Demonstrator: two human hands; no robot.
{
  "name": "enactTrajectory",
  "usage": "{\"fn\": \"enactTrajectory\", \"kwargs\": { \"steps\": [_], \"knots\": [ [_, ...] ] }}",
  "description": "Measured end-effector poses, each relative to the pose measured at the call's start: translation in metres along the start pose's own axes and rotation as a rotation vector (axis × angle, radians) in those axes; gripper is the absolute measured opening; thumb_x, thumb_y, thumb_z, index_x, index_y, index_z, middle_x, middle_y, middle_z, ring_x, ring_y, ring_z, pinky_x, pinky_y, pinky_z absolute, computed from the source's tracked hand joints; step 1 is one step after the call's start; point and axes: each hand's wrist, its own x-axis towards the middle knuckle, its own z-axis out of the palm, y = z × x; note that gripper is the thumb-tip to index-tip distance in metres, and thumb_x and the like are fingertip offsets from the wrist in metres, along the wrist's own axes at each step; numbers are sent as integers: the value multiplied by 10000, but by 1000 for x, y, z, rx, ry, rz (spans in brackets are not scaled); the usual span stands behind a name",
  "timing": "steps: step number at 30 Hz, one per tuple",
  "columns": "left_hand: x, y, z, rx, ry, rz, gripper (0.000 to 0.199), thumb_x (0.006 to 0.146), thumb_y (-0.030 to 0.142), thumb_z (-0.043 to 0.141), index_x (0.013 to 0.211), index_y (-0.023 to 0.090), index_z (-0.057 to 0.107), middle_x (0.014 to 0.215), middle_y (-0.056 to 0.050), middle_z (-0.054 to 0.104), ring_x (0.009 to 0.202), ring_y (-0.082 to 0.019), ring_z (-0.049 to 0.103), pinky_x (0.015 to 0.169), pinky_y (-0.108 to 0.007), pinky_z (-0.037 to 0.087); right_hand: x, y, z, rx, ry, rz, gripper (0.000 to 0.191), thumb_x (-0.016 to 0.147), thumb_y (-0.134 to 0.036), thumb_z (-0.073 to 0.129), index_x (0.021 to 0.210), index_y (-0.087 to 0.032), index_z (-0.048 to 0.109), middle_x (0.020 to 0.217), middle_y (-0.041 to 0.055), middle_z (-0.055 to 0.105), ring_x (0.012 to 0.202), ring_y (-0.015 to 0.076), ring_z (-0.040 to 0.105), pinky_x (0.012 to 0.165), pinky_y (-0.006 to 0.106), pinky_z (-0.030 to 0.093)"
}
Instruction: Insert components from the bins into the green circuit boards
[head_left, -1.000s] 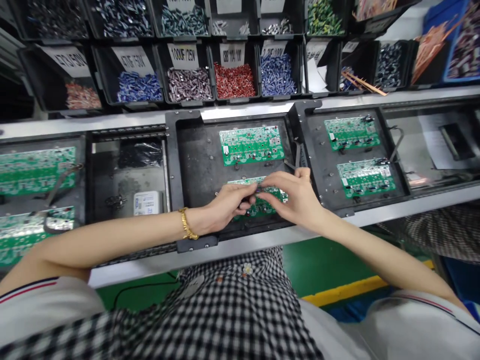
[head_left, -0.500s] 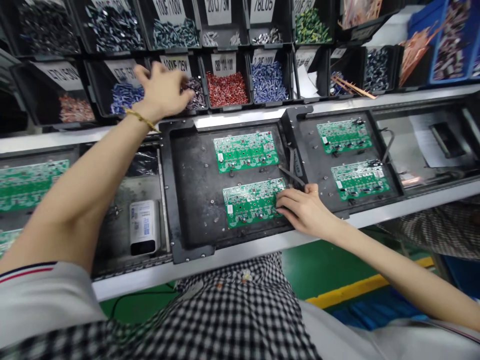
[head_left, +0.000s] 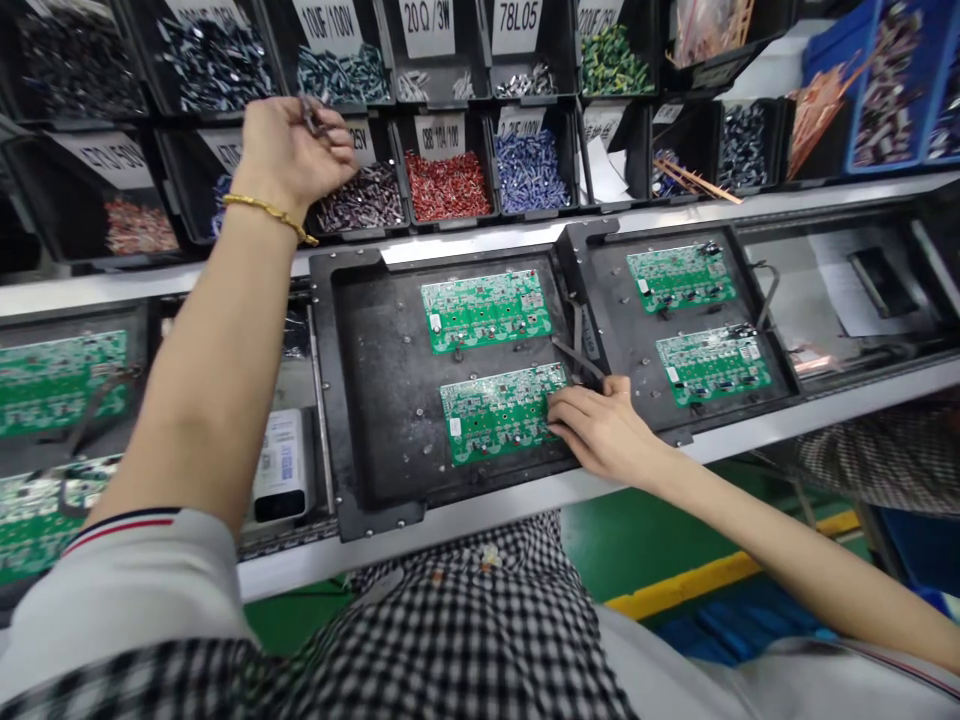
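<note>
My left hand (head_left: 296, 155), with a gold bracelet at the wrist, is raised over the bins, palm turned up and fingers curled round dark capacitors (head_left: 311, 115). Beneath it is a bin of dark purple capacitors (head_left: 364, 198). My right hand (head_left: 596, 420) rests at the right end of the lower green circuit board (head_left: 495, 415), its fingers bent together over the board's edge; what they pinch, if anything, is hidden. The upper green board (head_left: 487, 308) lies behind it in the same black tray (head_left: 375, 370).
Labelled bins stand behind the line, among them red capacitors (head_left: 448, 185) and blue ones (head_left: 531, 170). Another tray on the right carries two boards (head_left: 681, 275). More boards (head_left: 64, 380) lie at the left. A white box (head_left: 281, 465) sits beside the middle tray.
My left hand has lifted away from the bins slightly leftward, turned palm up, and its fingers have closed round capacitors. My right hand stays at the lower board.
</note>
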Motion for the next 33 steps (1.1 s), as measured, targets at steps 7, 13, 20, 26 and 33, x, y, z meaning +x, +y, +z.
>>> {"fn": "enactTrajectory", "kwargs": {
  "steps": [7,13,20,26,33],
  "knots": [
    [-15,-2,20,-229,-41,255,366,1000,225,216,673,200,379,516,103,518,580,-145,43,426,-178,106,-1,-1,2,-121,44,-63,217,912,-152,385,793,-133,565,887,60,654,755,161,549,676,326,179],
    [-51,-22,69,-189,-96,192,325,982,281,256,868,111,509,695,52,606,488,20,267,415,-59,183,-4,-2,7,-185,105,-88,241,931,-171,388,787,-136,578,870,56,660,756,155,539,689,329,188],
    [-127,-125,101,-13,50,-289,160,916,131,443,889,67,587,637,13,455,443,-1,272,389,-106,211,-3,-3,9,-240,103,-136,251,916,-149,407,730,-140,575,794,47,641,737,150,508,674,327,181],
    [-169,-181,96,75,58,-486,253,836,286,593,732,56,605,624,6,418,456,-9,303,399,-128,204,-1,-6,1,-256,45,-124,250,912,-155,414,716,-143,568,778,45,643,734,161,526,692,332,188],
    [-178,-200,110,151,-47,-418,351,835,399,567,670,90,567,606,5,459,466,-27,297,430,-157,202,21,-20,-24,165,236,113,164,908,-280,459,888,-170,579,877,9,680,743,125,576,724,307,189]
  ]
}}
